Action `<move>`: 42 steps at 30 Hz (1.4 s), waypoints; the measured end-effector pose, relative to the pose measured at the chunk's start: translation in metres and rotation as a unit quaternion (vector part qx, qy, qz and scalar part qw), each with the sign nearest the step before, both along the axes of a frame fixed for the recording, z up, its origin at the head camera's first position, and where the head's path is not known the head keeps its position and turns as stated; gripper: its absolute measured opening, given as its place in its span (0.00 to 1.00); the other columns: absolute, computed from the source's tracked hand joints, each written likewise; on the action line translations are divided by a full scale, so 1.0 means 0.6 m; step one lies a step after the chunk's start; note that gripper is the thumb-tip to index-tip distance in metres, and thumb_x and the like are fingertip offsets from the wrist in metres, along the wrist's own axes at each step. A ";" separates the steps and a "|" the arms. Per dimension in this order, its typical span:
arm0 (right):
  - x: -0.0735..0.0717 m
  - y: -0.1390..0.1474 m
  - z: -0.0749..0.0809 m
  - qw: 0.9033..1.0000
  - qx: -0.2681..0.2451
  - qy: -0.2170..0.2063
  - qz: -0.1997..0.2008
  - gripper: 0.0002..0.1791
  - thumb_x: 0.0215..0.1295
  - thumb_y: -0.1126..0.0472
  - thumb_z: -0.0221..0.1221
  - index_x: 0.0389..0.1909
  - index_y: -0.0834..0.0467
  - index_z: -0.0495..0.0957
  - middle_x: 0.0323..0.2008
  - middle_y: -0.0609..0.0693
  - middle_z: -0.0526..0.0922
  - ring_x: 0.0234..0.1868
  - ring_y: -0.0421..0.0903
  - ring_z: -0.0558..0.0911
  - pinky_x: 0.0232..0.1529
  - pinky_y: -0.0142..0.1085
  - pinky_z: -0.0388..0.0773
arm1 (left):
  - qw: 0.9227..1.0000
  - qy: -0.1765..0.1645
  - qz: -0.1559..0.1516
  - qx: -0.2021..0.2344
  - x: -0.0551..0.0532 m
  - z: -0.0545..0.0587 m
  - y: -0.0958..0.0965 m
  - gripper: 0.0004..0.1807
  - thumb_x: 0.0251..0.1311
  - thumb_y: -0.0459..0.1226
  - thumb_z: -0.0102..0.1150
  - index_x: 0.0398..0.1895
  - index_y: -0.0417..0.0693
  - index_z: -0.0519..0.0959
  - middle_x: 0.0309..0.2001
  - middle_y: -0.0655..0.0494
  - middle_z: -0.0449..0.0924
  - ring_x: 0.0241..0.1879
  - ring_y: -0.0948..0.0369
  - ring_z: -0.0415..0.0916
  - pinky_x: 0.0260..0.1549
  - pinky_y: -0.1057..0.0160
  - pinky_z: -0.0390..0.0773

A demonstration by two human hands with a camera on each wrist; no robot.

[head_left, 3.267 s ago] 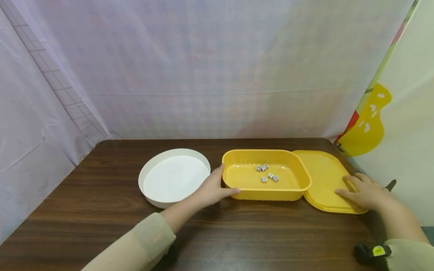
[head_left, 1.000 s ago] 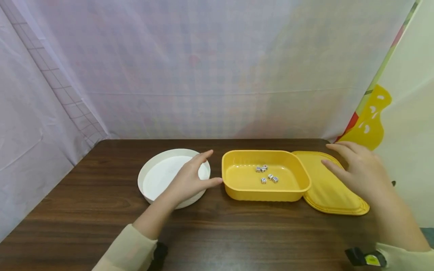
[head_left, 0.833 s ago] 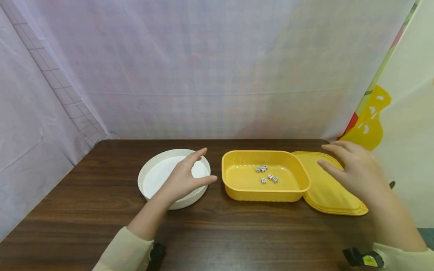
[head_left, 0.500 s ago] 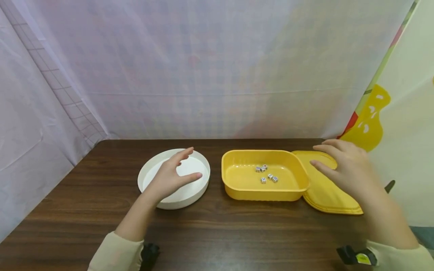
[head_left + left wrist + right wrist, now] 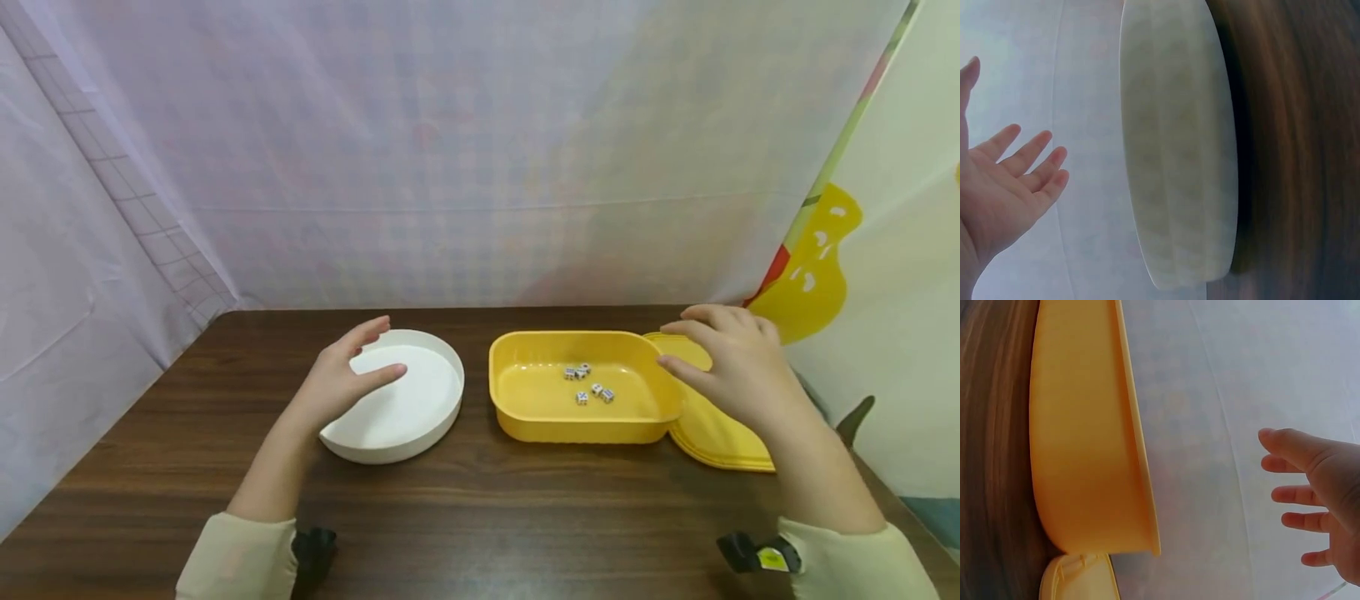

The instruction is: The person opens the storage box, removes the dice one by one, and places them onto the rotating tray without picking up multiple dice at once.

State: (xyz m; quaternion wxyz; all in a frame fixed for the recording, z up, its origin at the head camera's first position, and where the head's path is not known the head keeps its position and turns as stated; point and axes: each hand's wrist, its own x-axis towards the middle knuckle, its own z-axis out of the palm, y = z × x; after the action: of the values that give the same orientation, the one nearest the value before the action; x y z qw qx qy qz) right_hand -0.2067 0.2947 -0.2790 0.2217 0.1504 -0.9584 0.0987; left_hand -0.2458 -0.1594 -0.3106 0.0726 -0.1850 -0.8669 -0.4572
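In the head view, my left hand [image 5: 333,382] hovers over the left part of a round white tray [image 5: 408,396], thumb and fingers spread and holding nothing. The left wrist view shows that hand [image 5: 1007,187] apart from the tray's side wall [image 5: 1179,150]. My right hand [image 5: 731,362] is raised above the yellow lid [image 5: 723,433] at the right, hiding part of it. Its fingers are loosely bent around nothing. Between the hands stands a yellow rectangular box [image 5: 585,432], with several small white dice [image 5: 582,398] on its floor. The right wrist view shows the box wall [image 5: 1085,425] away from the right hand [image 5: 1329,494].
The dark wooden table [image 5: 480,517] extends in front of the containers. A pale curtain [image 5: 450,167] hangs behind its back edge. The lid's left edge lies against or under the box's right end; which one I cannot tell.
Earlier, my left hand held the box's left end and my right hand rested on the lid. Both lifted off; since then the left has moved left over the tray, the right leftward toward the box.
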 end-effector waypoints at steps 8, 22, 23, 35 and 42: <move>-0.011 -0.028 0.004 1.000 -0.002 0.007 0.018 0.19 0.61 0.50 0.64 0.50 0.55 0.80 0.57 0.61 0.70 0.59 0.65 0.61 0.54 0.67 0.48 | 1.000 -0.009 0.018 -0.001 -0.006 0.003 -0.028 0.40 0.58 0.49 0.65 0.71 0.47 0.61 0.68 0.48 0.64 0.68 0.49 0.57 0.64 0.46 0.53; -0.022 -0.060 0.006 0.999 -0.021 -0.035 0.032 0.21 0.64 0.45 0.60 0.52 0.54 0.79 0.58 0.60 0.68 0.60 0.64 0.61 0.55 0.66 0.47 | 0.999 -0.029 0.017 0.016 -0.013 -0.005 -0.075 0.42 0.61 0.47 0.63 0.73 0.44 0.56 0.70 0.43 0.58 0.69 0.45 0.53 0.64 0.44 0.53; -0.022 -0.062 0.006 0.998 -0.024 -0.038 0.032 0.22 0.64 0.45 0.61 0.52 0.54 0.79 0.58 0.60 0.68 0.60 0.64 0.61 0.56 0.66 0.47 | 0.999 -0.030 0.015 0.017 -0.014 -0.006 -0.078 0.42 0.61 0.47 0.63 0.74 0.44 0.55 0.70 0.43 0.58 0.69 0.45 0.53 0.64 0.44 0.53; -0.038 -0.072 -0.024 0.998 -0.006 -0.056 0.023 0.20 0.60 0.49 0.66 0.50 0.54 0.81 0.57 0.60 0.71 0.59 0.62 0.64 0.57 0.63 0.51 | 0.997 -0.066 0.021 0.027 -0.010 -0.014 -0.116 0.44 0.62 0.44 0.63 0.75 0.42 0.51 0.72 0.40 0.51 0.70 0.43 0.47 0.64 0.42 0.49; -0.047 -0.079 -0.041 0.997 0.012 -0.057 0.044 0.20 0.60 0.48 0.65 0.50 0.53 0.81 0.55 0.59 0.72 0.57 0.62 0.66 0.55 0.64 0.55 | 0.996 -0.076 0.019 0.046 -0.012 -0.024 -0.136 0.44 0.62 0.42 0.62 0.75 0.43 0.50 0.73 0.40 0.50 0.70 0.41 0.47 0.63 0.40 0.51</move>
State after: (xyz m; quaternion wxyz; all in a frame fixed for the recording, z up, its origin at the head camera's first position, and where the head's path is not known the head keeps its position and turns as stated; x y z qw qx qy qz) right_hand -0.2347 0.2475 -0.3034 0.1602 0.1888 -0.9631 0.1052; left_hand -0.2531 -0.2411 -0.3251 0.0232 -0.1297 -0.8515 -0.5075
